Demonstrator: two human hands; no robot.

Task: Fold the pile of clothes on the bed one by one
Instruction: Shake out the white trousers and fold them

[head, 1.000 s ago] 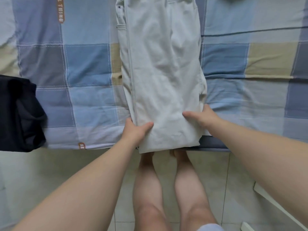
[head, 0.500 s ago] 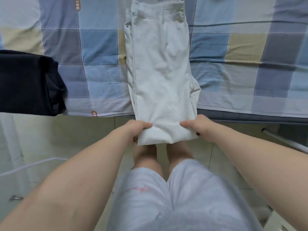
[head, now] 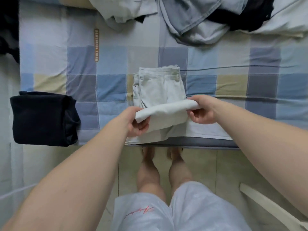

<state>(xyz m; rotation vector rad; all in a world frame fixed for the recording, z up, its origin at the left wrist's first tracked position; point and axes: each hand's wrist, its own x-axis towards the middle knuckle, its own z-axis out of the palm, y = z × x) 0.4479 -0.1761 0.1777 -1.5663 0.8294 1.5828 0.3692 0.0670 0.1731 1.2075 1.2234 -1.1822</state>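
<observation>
Folding the pale grey-white cotton trousers [head: 160, 90] over on the checked blue-and-beige bed [head: 233, 90]

Left hand [head: 136, 122] and right hand [head: 202, 109] each pinch a corner of the lifted leg end, which arches above the waistband half lying near the bed's front edge. Next, I judge, carry it forward and lay it flush. A brown tag [head: 96, 45] on the bedding seems to read "BEAUTIFUL THING". A folded dark navy garment [head: 43, 119] sits left; the unfolded pile of clothes [head: 191, 19] waits behind.
</observation>
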